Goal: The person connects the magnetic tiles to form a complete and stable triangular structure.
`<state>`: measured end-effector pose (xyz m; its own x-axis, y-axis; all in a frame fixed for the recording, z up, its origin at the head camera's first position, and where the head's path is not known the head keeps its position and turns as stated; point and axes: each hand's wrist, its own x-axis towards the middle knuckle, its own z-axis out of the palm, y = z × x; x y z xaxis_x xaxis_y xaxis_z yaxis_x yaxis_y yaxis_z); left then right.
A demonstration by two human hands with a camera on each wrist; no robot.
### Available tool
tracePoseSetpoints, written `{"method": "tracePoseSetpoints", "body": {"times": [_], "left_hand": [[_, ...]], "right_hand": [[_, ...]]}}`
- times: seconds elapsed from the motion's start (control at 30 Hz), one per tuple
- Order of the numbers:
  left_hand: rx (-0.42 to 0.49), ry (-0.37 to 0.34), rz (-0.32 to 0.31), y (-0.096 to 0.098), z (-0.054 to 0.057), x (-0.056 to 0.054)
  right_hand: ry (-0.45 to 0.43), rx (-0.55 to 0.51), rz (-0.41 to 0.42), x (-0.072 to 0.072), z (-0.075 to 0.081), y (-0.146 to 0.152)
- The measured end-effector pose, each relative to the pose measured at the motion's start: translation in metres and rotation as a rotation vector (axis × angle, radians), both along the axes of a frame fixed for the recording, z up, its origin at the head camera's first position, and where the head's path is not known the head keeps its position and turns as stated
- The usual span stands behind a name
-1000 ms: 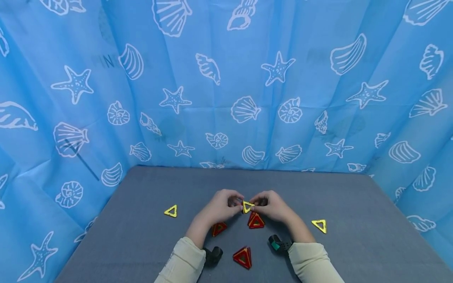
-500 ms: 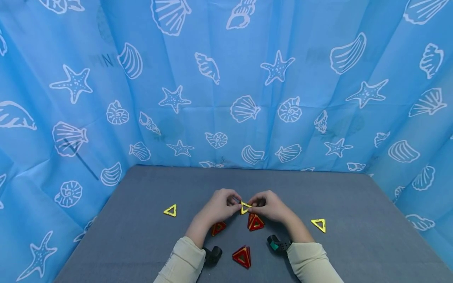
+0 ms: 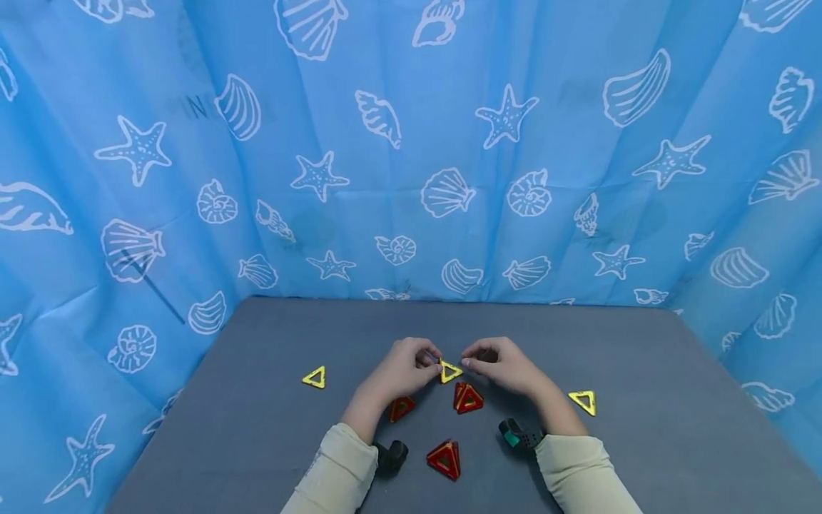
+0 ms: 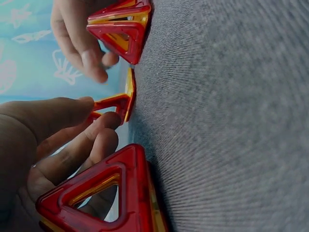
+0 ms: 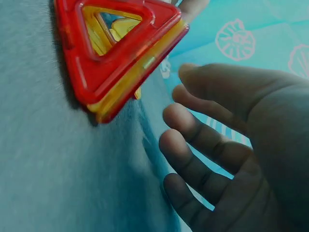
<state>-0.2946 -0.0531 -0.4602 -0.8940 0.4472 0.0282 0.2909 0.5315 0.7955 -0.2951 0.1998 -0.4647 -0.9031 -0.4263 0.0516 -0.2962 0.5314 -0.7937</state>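
Note:
My left hand (image 3: 399,370) pinches a triangular magnetic tile (image 4: 113,101) between thumb and fingers, low over the cloth. A second tile (image 4: 130,94) meets its far edge at an angle. From the head view, a yellow triangle (image 3: 451,371) shows at the left fingertips. My right hand (image 3: 507,365) is just to the right of it, fingers loosely bent, with nothing between them in the right wrist view. Nearest to both hands stands a red-and-yellow pyramid of tiles (image 3: 468,398). Another pyramid (image 3: 402,408) sits by the left wrist, partly hidden by it.
A third red pyramid (image 3: 444,459) stands nearer the body, between the forearms. Single yellow triangles lie on the grey table (image 3: 270,442): a left tile (image 3: 315,377) and a right tile (image 3: 583,402). A blue shell-print curtain (image 3: 411,178) hangs behind the table.
The right hand has let go of the yellow triangle and drawn a little to the right. The left hand keeps hold of its tile. The head view has shifted slightly.

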Motion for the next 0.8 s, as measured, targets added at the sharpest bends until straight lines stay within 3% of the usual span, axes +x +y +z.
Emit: {"method": "tracePoseSetpoints", "body": {"times": [0.17, 0.33, 0.53, 0.8], "left_hand": [[-0.015, 0.001, 0.007, 0.002, 0.002, -0.001], [-0.016, 0.004, 0.009, 0.005, -0.001, 0.001], [-0.007, 0.002, 0.008, 0.006, -0.003, 0.001], [-0.003, 0.018, 0.008, 0.002, 0.0, 0.001]], "right_hand": [[0.059, 0.054, -0.046, 0.009, 0.003, 0.023], [0.09, 0.116, -0.095, 0.029, 0.012, 0.06], [0.038, 0.234, -0.16, 0.052, 0.022, 0.108], [-0.057, 0.277, -0.117, 0.058, 0.022, 0.148]]}}
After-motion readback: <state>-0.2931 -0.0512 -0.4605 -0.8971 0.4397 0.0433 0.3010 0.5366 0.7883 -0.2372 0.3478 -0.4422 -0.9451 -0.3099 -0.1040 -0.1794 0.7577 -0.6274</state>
